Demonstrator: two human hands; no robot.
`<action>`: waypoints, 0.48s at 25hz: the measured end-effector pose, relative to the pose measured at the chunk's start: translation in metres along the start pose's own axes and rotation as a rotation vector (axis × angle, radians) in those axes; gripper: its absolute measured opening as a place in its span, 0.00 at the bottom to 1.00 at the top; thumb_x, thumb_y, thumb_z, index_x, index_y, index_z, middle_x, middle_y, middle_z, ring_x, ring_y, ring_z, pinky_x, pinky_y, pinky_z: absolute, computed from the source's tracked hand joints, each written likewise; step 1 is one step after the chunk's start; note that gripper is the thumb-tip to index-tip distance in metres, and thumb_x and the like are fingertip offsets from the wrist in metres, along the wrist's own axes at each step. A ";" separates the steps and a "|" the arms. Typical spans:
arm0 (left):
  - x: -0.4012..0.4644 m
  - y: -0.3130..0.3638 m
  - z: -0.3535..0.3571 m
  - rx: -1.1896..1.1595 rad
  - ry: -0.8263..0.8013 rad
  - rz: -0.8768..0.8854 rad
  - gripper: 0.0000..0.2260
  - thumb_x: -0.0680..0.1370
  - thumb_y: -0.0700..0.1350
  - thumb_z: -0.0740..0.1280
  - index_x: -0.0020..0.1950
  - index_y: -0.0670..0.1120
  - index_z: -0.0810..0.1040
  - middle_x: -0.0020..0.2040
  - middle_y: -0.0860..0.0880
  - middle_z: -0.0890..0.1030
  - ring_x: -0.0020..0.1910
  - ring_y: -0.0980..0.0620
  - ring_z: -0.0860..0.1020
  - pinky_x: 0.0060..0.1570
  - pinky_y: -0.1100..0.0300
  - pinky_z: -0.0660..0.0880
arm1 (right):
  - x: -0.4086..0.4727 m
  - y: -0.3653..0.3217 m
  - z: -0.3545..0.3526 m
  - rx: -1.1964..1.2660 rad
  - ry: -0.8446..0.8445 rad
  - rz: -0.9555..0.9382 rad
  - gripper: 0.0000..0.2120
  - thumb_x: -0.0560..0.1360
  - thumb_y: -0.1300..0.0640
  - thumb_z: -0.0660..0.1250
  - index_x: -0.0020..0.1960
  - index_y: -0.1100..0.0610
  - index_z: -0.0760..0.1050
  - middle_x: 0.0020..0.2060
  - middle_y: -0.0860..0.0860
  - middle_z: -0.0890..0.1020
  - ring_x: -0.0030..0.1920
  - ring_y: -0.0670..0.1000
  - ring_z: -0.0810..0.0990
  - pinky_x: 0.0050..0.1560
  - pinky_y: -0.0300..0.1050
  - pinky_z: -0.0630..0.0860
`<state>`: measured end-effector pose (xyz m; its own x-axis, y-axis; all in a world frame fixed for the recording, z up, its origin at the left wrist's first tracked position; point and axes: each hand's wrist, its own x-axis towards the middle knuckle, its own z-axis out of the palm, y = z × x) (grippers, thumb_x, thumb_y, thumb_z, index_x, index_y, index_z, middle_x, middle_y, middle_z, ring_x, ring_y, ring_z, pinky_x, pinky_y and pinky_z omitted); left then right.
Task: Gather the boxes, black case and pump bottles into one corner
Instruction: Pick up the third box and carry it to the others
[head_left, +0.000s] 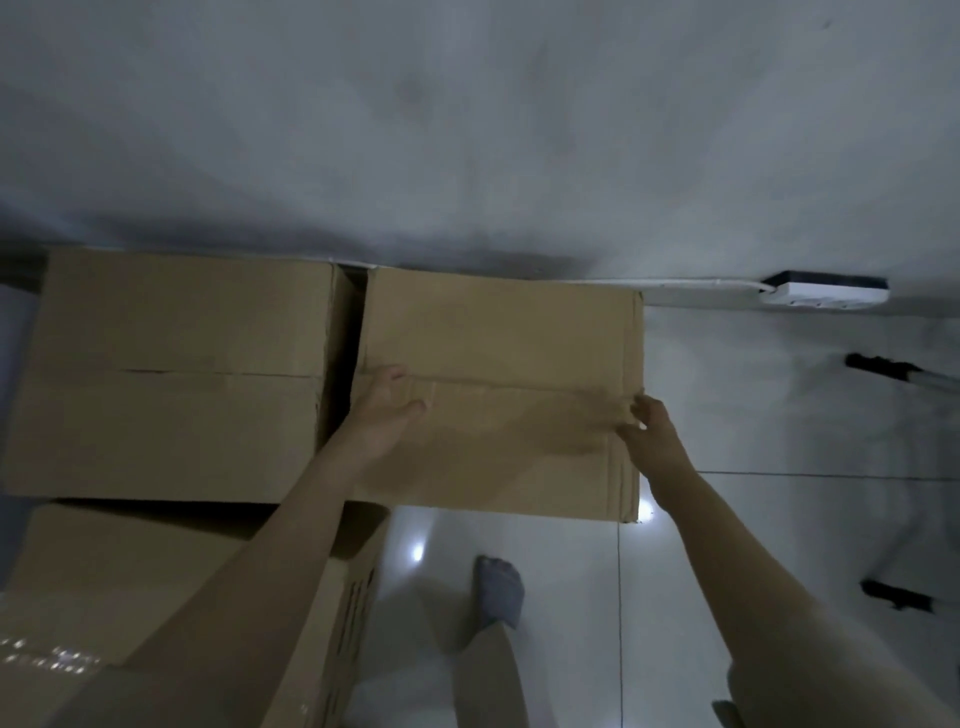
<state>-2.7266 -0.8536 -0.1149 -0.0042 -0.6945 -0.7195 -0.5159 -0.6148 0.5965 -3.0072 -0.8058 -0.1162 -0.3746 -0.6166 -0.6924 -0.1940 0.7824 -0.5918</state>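
Boxes being packed together against the wall.

The left box (176, 364) is sitting by the wall; the left hand (387, 410) is lying flat on the right box (498, 384), the right hand (649, 426) is pinching its edge, likely for closing the gap.

Both forearms are bare, no sleeves in sight. Down below, beige trousers (485, 675) on the leg, and a grey sock (500, 590) covering the foot.

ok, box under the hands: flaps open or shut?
Shut. The box top flaps lie flat, meeting at a centre seam; both hands are at it.
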 end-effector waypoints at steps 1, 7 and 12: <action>-0.006 -0.001 -0.005 0.005 0.002 0.012 0.24 0.78 0.46 0.62 0.72 0.48 0.59 0.72 0.49 0.65 0.66 0.52 0.66 0.56 0.62 0.64 | -0.009 -0.005 0.004 0.006 -0.006 -0.023 0.24 0.77 0.65 0.57 0.72 0.60 0.58 0.70 0.57 0.66 0.68 0.55 0.67 0.56 0.42 0.65; -0.097 0.005 -0.055 0.144 0.017 0.313 0.19 0.77 0.40 0.62 0.69 0.45 0.65 0.67 0.49 0.70 0.63 0.55 0.68 0.51 0.72 0.65 | -0.110 -0.042 0.028 0.027 0.010 -0.280 0.19 0.77 0.65 0.58 0.66 0.56 0.67 0.63 0.52 0.75 0.54 0.47 0.74 0.48 0.37 0.71; -0.235 0.042 -0.098 0.488 -0.040 0.704 0.20 0.76 0.41 0.63 0.68 0.46 0.67 0.69 0.48 0.71 0.68 0.48 0.69 0.65 0.56 0.67 | -0.283 -0.083 0.021 0.102 0.109 -0.556 0.17 0.76 0.71 0.56 0.63 0.63 0.68 0.58 0.59 0.77 0.53 0.48 0.75 0.44 0.24 0.71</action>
<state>-2.6632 -0.7526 0.1143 -0.4873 -0.8346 -0.2569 -0.6925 0.1901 0.6959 -2.8658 -0.6987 0.1199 -0.3335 -0.9161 -0.2225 -0.3022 0.3275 -0.8952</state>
